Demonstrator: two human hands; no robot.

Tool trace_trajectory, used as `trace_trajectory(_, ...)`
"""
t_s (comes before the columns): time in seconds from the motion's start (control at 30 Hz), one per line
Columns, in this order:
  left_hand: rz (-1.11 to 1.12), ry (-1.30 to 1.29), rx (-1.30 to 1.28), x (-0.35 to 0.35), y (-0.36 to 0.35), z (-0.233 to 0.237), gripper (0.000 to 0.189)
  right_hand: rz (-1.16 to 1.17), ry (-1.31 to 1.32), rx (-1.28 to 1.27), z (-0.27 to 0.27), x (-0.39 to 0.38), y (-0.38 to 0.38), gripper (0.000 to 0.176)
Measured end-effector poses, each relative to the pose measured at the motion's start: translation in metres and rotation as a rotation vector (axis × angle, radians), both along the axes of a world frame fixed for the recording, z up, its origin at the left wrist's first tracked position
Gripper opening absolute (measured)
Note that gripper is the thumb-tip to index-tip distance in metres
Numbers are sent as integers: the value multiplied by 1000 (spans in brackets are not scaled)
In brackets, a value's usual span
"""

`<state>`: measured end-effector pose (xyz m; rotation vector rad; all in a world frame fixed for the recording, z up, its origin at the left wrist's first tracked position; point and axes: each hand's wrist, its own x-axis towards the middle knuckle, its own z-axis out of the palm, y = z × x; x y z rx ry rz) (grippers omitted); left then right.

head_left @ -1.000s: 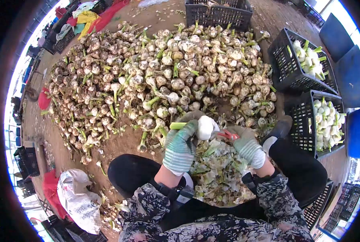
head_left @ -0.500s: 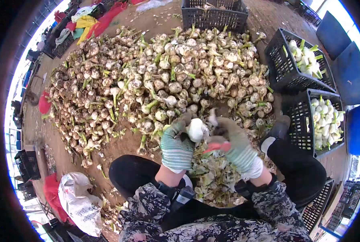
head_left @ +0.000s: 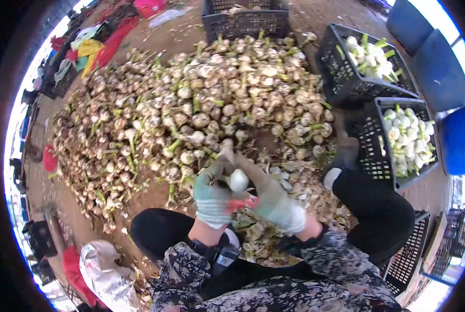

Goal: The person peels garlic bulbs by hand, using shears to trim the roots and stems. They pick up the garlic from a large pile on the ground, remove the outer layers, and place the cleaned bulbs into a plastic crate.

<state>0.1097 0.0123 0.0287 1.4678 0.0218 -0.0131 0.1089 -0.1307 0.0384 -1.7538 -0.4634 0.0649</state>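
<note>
A peeled white garlic bulb [head_left: 238, 180] sits between my two gloved hands, low over the front of the garlic pile [head_left: 201, 122]. My left hand [head_left: 211, 195] is closed around it from the left. My right hand [head_left: 271, 197] reaches across the bulb, its fingertips meeting those of the left at the top. A red-handled tool [head_left: 241, 202] shows below the bulb, in the right palm; motion blurs it and its working end is hidden. Loose garlic skins [head_left: 258, 234] lie on the ground beneath my hands.
Two black crates [head_left: 370, 135] with cleaned white garlic stand at the right, near my foot. Another black crate [head_left: 245, 23] is behind the pile. A white sack [head_left: 105, 273] rests at lower left, and blue panels [head_left: 459, 143] stand at far right.
My hands have come together; the right moved left onto the bulb, bringing the red-handled tool under it. The whole view has shifted slightly.
</note>
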Motion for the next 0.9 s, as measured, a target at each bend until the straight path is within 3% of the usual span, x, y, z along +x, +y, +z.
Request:
trace_trajectory(0.07,98,355,-795,10,-18,24,30,-22,601,418,-10,12,-7,65)
trace_trajectory(0.13,227,157,-467,13,-24,24,39,-310,793,766,-44,32,-33,52)
trace_trajectory(0.17,234,237,-559,15,-17,21,40,-89,765,1352,-69,46,-64,51)
trace_trajectory(0.2,245,320,-652,17,-9,17,41,-318,625,1327,-30,45,-85,54)
trace_trajectory(0.23,342,351,-618,19,-13,21,33,-55,594,1603,-12,58,-111,52)
trace_trajectory(0.27,350,358,-621,20,-15,17,33,45,506,1752,-13,61,-136,52)
trace_trajectory(0.3,306,376,-549,19,-16,12,32,-30,558,2012,-7,61,-144,58)
trace_trajectory(0.33,260,391,-475,18,-17,6,32,-296,410,1464,-41,74,-158,54)
trace_trajectory(0.4,250,496,-466,22,-20,0,28,-862,787,913,-113,95,-170,54)
trace_trajectory(0.53,258,566,-408,24,-21,-17,28,-1056,1159,928,-285,108,-167,57)
trace_trajectory(0.63,232,593,-382,28,-18,-21,28,-1158,1259,1068,-346,106,-174,60)
trace_trajectory(0.7,202,630,-363,25,-17,-17,28,-1057,1292,972,-326,85,-161,53)
trace_trajectory(0.8,184,623,-396,26,-14,-15,28,-696,1312,698,-232,73,-113,33)
trace_trajectory(0.83,185,623,-361,25,-14,-16,28,-592,1285,1163,-193,63,-91,27)
trace_trajectory(0.87,199,618,-361,24,-14,-22,28,-883,1321,1205,-128,63,-58,35)
trace_trajectory(0.9,229,709,-481,23,-12,-32,27,-464,1165,1206,-137,43,-59,44)
